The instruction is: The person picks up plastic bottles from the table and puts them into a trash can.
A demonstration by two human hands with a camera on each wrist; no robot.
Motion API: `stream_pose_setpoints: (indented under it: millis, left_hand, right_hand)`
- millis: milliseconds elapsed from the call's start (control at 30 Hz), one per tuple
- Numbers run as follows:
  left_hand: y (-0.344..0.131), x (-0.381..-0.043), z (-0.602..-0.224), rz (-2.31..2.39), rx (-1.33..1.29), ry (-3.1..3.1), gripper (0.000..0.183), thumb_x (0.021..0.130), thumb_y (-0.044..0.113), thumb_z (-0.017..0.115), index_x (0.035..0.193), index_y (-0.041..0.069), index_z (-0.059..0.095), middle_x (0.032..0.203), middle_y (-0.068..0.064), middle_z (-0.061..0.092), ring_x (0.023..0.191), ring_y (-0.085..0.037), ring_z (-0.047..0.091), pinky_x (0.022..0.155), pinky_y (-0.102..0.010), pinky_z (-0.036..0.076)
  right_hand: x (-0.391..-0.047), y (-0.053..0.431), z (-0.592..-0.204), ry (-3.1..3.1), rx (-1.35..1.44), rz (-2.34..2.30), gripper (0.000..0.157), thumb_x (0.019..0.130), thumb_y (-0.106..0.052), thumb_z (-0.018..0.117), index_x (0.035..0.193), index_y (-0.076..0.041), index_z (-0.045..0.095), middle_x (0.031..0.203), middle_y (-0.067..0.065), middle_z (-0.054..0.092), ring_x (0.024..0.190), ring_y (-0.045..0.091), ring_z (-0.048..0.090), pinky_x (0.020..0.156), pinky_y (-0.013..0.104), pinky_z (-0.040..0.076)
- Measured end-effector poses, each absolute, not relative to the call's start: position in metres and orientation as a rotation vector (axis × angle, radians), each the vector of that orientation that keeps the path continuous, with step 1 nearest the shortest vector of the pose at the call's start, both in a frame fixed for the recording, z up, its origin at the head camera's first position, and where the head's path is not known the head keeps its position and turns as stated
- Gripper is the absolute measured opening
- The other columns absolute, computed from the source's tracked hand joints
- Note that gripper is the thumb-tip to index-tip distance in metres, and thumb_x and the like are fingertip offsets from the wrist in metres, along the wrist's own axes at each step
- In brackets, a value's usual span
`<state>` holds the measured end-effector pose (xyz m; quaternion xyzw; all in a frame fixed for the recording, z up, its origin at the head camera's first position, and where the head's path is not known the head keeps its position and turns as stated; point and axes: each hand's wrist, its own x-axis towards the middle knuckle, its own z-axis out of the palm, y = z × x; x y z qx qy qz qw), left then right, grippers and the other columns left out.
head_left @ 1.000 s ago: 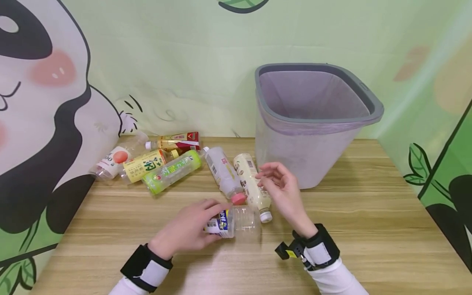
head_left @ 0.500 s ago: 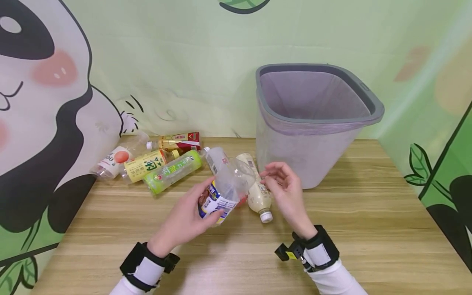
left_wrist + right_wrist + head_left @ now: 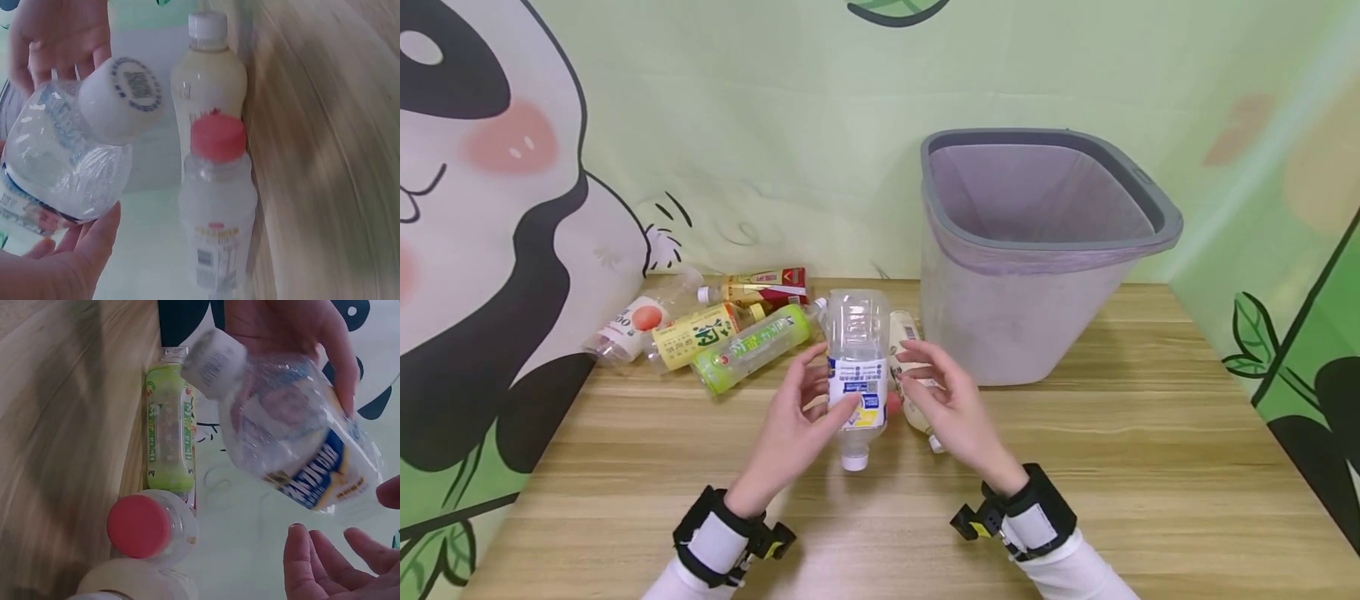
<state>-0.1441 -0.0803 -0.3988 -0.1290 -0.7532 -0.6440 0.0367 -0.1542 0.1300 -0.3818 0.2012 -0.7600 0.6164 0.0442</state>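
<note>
My left hand (image 3: 793,433) grips a clear plastic bottle (image 3: 859,329) with a white and blue label, held above the table. Its white cap (image 3: 854,461) points toward me. To its right, my right hand (image 3: 953,412) hovers with fingers loosely bent and nothing in them; the right wrist view shows a gap between its fingertips and the bottle. Beneath the hands lie a cream bottle (image 3: 209,81) with a white cap and a pale bottle (image 3: 215,206) with a red cap. In the head view the held bottle mostly hides the red-capped one.
A grey bin (image 3: 1000,317) with a lined, wide mouth stands at the back right of the wooden table (image 3: 1150,467). Several bottles lie at the left: a green-labelled one (image 3: 752,350), a yellow one (image 3: 696,337), a peach-printed one (image 3: 632,325) and a red-gold one (image 3: 767,289).
My left hand has lifted the clear bottle off the table and turned it so the cap faces me. My right hand has moved slightly left, toward the bottle.
</note>
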Motion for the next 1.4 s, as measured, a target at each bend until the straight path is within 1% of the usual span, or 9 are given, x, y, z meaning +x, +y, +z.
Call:
stream_pose_setpoints:
  millis: [100, 233, 400, 533, 667, 800, 967, 1200, 1400]
  left_hand:
    - [-0.073, -0.143, -0.398, -2.054, -0.385, -2.244, 0.061, 0.085, 0.018, 0.07, 0.136, 0.012, 0.036, 0.123, -0.013, 0.056, 0.108, -0.026, 0.057, 0.088, -0.039, 0.052]
    - [-0.066, -0.141, -0.398, -2.054, -0.405, -2.219, 0.056, 0.087, 0.022, 0.068, 0.132, 0.009, 0.039, 0.126, -0.012, 0.055, 0.11, -0.025, 0.057, 0.089, -0.035, 0.052]
    - [-0.06, -0.138, -0.4, -2.013, -0.471, -2.212, 0.047, 0.09, 0.025, 0.064, 0.127, 0.007, 0.043, 0.124, -0.012, 0.058, 0.109, -0.025, 0.058, 0.089, -0.033, 0.052]
    - [-0.057, -0.136, -0.403, -1.91, -0.554, -2.264, 0.042, 0.094, 0.023, 0.058, 0.13, 0.007, 0.044, 0.127, -0.014, 0.057, 0.114, -0.025, 0.057, 0.093, -0.037, 0.05]
    - [-0.057, -0.135, -0.405, -1.786, -0.619, -2.322, 0.042, 0.098, 0.018, 0.051, 0.136, 0.003, 0.042, 0.13, -0.017, 0.055, 0.117, -0.027, 0.054, 0.094, -0.042, 0.048]
    - [-0.059, -0.136, -0.407, -1.68, -0.649, -2.368, 0.04, 0.1, 0.017, 0.045, 0.136, 0.001, 0.043, 0.13, -0.017, 0.055, 0.117, -0.027, 0.054, 0.095, -0.043, 0.048]
    - [-0.064, -0.137, -0.409, -1.494, -0.656, -2.456, 0.04, 0.103, 0.028, 0.038, 0.138, 0.009, 0.044, 0.13, -0.009, 0.057, 0.118, -0.02, 0.053, 0.098, -0.041, 0.046]
    - [-0.068, -0.136, -0.413, -1.201, -0.645, -2.548, 0.049, 0.103, 0.035, 0.032, 0.144, 0.008, 0.038, 0.144, -0.01, 0.043, 0.131, -0.023, 0.04, 0.108, -0.044, 0.034]
    - [-0.072, -0.139, -0.414, -1.007, -0.667, -2.528, 0.048, 0.1, 0.025, 0.042, 0.145, 0.008, 0.036, 0.146, -0.013, 0.04, 0.132, -0.028, 0.039, 0.108, -0.047, 0.033]
  right_hand:
    - [-0.152, 0.126, -0.384, -2.349, 0.679, 1.869, 0.051, 0.095, -0.011, 0.054, 0.144, -0.012, 0.039, 0.131, 0.014, 0.052, 0.112, 0.029, 0.055, 0.09, 0.037, 0.051]
    - [-0.151, 0.123, -0.386, -2.357, 0.73, 1.865, 0.058, 0.097, -0.015, 0.052, 0.15, -0.016, 0.028, 0.138, 0.016, 0.045, 0.117, 0.029, 0.052, 0.094, 0.037, 0.049]
    - [-0.15, 0.121, -0.384, -2.334, 0.805, 1.862, 0.067, 0.096, -0.007, 0.052, 0.152, -0.019, 0.018, 0.145, 0.015, 0.038, 0.116, 0.031, 0.05, 0.091, 0.036, 0.051]
    - [-0.145, 0.12, -0.371, -2.297, 0.889, 1.823, 0.072, 0.093, 0.001, 0.051, 0.152, -0.008, 0.011, 0.149, 0.022, 0.03, 0.11, 0.034, 0.053, 0.085, 0.039, 0.054]
    - [-0.141, 0.12, -0.359, -2.324, 0.912, 1.752, 0.075, 0.09, 0.004, 0.054, 0.151, 0.0, 0.01, 0.152, 0.023, 0.021, 0.109, 0.034, 0.055, 0.086, 0.041, 0.053]
    - [-0.14, 0.121, -0.357, -2.39, 0.917, 1.727, 0.081, 0.088, 0.002, 0.058, 0.151, 0.0, 0.007, 0.147, 0.026, 0.032, 0.106, 0.032, 0.057, 0.085, 0.039, 0.053]
    - [-0.141, 0.123, -0.358, -2.43, 0.942, 1.721, 0.089, 0.085, 0.001, 0.062, 0.152, -0.003, 0.004, 0.13, 0.026, 0.049, 0.097, 0.029, 0.06, 0.079, 0.036, 0.055]
    - [-0.141, 0.125, -0.36, -2.409, 0.918, 1.713, 0.089, 0.083, 0.001, 0.064, 0.152, -0.003, 0.007, 0.127, 0.026, 0.051, 0.093, 0.028, 0.061, 0.076, 0.036, 0.056]
    - [-0.143, 0.127, -0.362, -2.343, 0.911, 1.747, 0.083, 0.084, 0.002, 0.062, 0.151, -0.005, 0.013, 0.127, 0.025, 0.049, 0.089, 0.029, 0.062, 0.067, 0.034, 0.058]
